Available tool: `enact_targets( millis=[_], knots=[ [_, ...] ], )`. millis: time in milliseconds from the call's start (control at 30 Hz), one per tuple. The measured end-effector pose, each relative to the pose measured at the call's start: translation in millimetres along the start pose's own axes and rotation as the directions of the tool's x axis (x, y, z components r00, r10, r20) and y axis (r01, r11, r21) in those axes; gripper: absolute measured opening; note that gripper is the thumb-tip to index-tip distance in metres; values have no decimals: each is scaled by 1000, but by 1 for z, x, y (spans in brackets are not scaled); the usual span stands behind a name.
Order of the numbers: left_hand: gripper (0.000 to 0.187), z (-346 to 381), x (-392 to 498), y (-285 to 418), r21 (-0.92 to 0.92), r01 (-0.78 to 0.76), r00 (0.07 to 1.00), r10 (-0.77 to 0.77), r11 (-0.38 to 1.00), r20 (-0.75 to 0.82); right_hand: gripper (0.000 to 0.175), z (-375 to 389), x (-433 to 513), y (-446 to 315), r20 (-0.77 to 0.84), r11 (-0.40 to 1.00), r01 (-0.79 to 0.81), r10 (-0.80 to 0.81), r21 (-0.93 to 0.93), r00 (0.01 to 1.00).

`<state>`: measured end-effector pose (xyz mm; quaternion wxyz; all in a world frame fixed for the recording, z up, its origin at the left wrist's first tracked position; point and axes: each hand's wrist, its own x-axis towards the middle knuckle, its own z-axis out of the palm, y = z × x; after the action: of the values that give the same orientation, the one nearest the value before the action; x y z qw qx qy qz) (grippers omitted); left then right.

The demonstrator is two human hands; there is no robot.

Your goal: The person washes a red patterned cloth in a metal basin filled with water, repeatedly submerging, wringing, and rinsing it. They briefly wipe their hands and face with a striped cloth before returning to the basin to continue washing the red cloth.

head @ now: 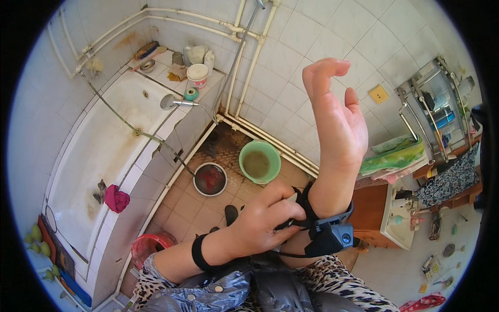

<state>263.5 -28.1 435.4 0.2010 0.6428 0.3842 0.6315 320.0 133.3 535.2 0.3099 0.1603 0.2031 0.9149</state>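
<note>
My right hand (pixel 336 113) is raised, palm up, with its fingers bent and nothing in it. Around that forearm sits a black strap (pixel 308 201), carrying a small dark camera device (pixel 331 236). My left hand (pixel 265 218) reaches across from the left, its fingers pinching the strap at the right forearm; part of the strap is hidden under them. A black band (pixel 198 252) circles my left wrist. Below the hands are my silvery jacket (pixel 218 290) and animal-print sleeves or clothing (pixel 339 282).
A green bucket (pixel 260 162), a basin with red contents (pixel 210 179) and a red bucket (pixel 152 249) stand on the tiled floor. At left is a bathtub (pixel 117 105) with a magenta cloth (pixel 117 199) and shower head (pixel 168 102). A sink (pixel 401 230) and towel rack (pixel 425 105) stand right.
</note>
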Motion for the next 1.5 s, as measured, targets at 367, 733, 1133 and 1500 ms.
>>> enact_targets(
  millis=[367, 733, 1133, 1500],
  knots=[
    [24, -2, 7, -6, 127, 29, 980, -3, 992, -201, 37, -37, -2, 14, -80, 967, 131, -152, -219, 985],
    [31, -3, -18, -9, 12, -50, 993, 51, 999, -104, 39, -44, -6, 21, -29, 961, 179, -189, -211, 982],
    [16, -51, -8, -19, 73, 128, 860, -74, 989, -505, 39, -116, -6, 32, -186, 381, -47, -337, -923, 923],
    [37, -67, -14, -81, -587, 249, 815, -494, 770, -303, 42, -188, -62, -1, -377, -81, -397, -186, -914, 907]
  ],
)
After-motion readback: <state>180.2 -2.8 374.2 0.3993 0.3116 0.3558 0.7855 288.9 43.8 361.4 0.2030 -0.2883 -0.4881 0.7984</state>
